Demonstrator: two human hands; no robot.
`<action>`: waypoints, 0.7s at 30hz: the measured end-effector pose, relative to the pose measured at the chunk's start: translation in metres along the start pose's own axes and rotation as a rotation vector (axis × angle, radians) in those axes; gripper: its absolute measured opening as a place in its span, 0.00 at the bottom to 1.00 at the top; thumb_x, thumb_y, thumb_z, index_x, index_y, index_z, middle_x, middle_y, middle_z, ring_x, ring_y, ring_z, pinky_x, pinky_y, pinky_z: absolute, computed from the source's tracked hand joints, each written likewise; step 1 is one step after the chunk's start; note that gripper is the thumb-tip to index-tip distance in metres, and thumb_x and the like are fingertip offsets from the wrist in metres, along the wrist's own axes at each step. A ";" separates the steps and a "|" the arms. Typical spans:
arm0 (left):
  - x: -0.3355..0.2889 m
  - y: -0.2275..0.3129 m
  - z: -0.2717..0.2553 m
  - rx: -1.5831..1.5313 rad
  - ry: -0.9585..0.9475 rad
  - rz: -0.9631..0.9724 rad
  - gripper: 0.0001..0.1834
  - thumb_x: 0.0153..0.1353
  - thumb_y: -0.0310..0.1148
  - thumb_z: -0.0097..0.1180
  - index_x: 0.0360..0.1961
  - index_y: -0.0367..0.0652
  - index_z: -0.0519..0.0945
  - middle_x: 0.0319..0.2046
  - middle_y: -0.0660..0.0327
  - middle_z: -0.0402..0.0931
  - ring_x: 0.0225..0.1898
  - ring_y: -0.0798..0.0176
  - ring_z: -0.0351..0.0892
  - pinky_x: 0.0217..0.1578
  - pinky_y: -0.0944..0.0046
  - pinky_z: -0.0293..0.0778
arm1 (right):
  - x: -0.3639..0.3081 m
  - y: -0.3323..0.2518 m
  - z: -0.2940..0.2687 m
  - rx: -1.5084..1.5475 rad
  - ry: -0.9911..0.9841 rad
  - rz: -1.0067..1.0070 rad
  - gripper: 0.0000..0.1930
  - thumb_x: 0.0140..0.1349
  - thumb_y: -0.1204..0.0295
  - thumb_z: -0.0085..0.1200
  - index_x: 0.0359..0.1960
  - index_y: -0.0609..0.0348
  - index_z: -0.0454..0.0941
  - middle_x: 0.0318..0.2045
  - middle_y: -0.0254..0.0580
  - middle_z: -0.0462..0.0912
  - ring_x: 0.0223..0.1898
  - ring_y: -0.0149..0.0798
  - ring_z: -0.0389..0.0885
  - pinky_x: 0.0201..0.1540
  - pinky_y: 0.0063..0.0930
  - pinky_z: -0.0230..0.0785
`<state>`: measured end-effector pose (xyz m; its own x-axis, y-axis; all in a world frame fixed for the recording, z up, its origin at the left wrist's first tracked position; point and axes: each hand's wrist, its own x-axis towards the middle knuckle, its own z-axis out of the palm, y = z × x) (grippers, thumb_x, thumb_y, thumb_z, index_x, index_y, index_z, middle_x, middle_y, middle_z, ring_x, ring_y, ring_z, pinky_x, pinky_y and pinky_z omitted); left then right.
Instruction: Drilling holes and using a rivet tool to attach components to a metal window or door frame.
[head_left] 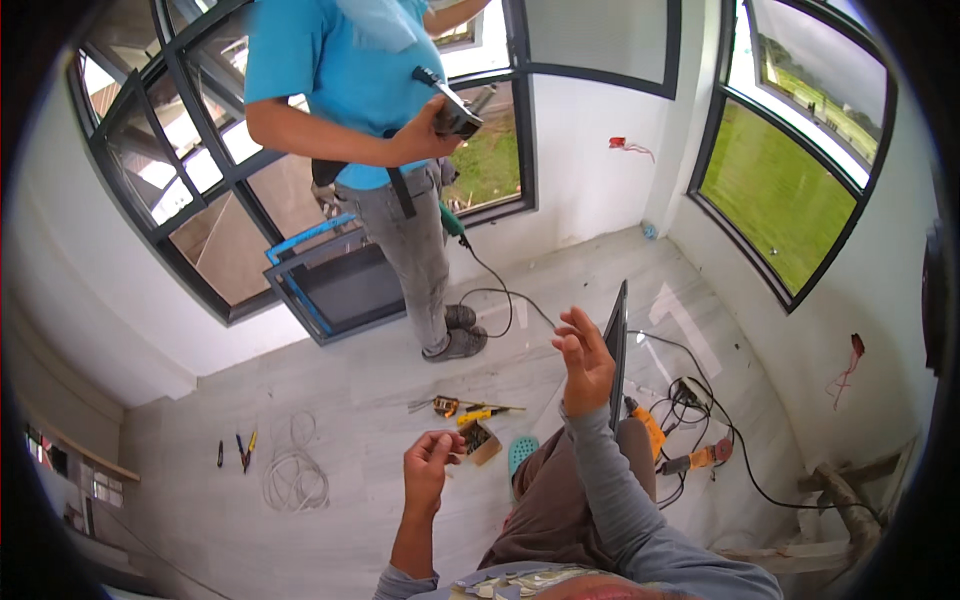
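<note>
While left hand point(429, 470) is curled, contents unclear, box point(487, 452) beside its fingertips, I'd steady the panel point(619, 345) beside right hand point(588, 378), fingers loosely spread, seemingly empty.

The floor point(360, 390) has a smooth, glossy marbled finish, the wall point(580, 200) matt white paint. The window frame point(790, 142) looks like dark coated metal around clear glass point(780, 195). The dark panel point(617, 345) has a smooth edge; the small box point(486, 447) is matt brown cardboard. 2 power tools point(708, 456) show orange plastic, the clog point(521, 453) perforated plastic, the brown trousers point(555, 490) matt cloth, the log point(847, 505) rough wood.
</note>
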<state>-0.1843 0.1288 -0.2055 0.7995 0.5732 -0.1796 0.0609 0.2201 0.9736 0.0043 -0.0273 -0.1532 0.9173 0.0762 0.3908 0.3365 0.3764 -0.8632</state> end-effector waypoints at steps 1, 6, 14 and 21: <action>0.001 -0.001 0.004 -0.013 -0.047 0.034 0.09 0.70 0.32 0.51 0.40 0.37 0.79 0.36 0.58 0.82 0.36 0.66 0.81 0.36 0.67 0.76 | -0.001 -0.002 -0.007 -0.012 0.023 0.006 0.29 0.68 0.62 0.54 0.64 0.70 0.66 0.55 0.50 0.76 0.51 0.38 0.76 0.52 0.30 0.73; 0.000 0.001 0.024 -0.056 -0.109 0.046 0.09 0.68 0.30 0.52 0.41 0.35 0.80 0.35 0.59 0.82 0.34 0.70 0.79 0.36 0.69 0.74 | -0.005 -0.011 -0.029 -0.034 0.082 0.035 0.26 0.70 0.63 0.51 0.63 0.71 0.67 0.53 0.49 0.77 0.49 0.37 0.77 0.50 0.28 0.74; -0.008 0.007 0.027 -0.046 -0.148 0.059 0.09 0.69 0.30 0.51 0.41 0.36 0.80 0.35 0.59 0.82 0.35 0.70 0.79 0.37 0.69 0.74 | -0.018 -0.015 -0.042 -0.038 0.078 0.050 0.25 0.70 0.64 0.51 0.61 0.70 0.70 0.53 0.48 0.78 0.49 0.36 0.77 0.49 0.28 0.75; -0.008 -0.014 0.018 0.030 -0.154 0.048 0.09 0.69 0.32 0.52 0.41 0.37 0.80 0.35 0.60 0.82 0.35 0.69 0.80 0.37 0.69 0.74 | -0.026 -0.021 -0.078 -0.062 0.131 -0.047 0.28 0.67 0.58 0.56 0.60 0.67 0.71 0.54 0.46 0.76 0.50 0.37 0.76 0.49 0.27 0.73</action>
<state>-0.1808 0.1068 -0.2150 0.8838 0.4544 -0.1114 0.0364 0.1704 0.9847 -0.0101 -0.1092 -0.1697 0.9190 -0.0629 0.3893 0.3881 0.3190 -0.8646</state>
